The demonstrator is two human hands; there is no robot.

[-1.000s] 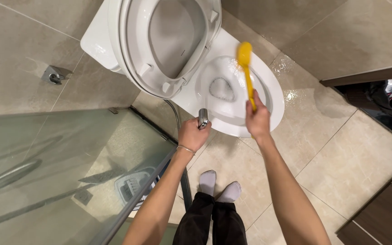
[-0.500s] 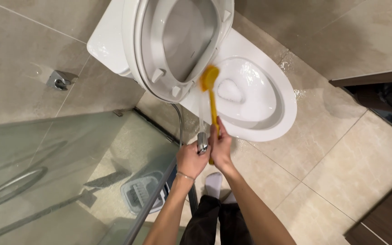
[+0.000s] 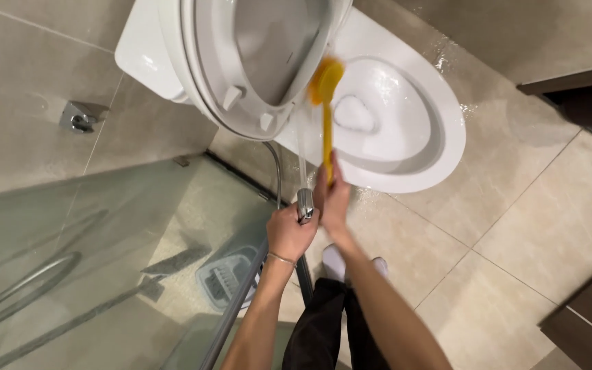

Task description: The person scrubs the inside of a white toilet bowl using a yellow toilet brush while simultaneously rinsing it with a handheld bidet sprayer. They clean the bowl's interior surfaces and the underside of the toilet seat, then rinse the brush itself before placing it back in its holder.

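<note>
— Yellow toilet brush point(image 3: 326, 109): where does it sit against the grip?

— The right hand point(image 3: 335, 199) is clenched round the low end of its handle. From that grip the handle runs straight up and away, and the blurred bristle head ends at the near left rim of the white toilet bowl point(image 3: 440, 130), just beside the raised seat and lid point(image 3: 255, 62).

— And the other hand?

— The left hand point(image 3: 290, 231) is closed on a chrome spray nozzle point(image 3: 305, 204), touching or nearly touching the right hand on its left side. A thin stream of water point(image 3: 301, 151) rises from the nozzle alongside the brush handle, toward the bowl's rim.

— Around them?

— Glass shower panel point(image 3: 104, 274) left of the grip, wet beige floor tiles point(image 3: 515, 226) to the right, white socks point(image 3: 334, 260) just below.
</note>
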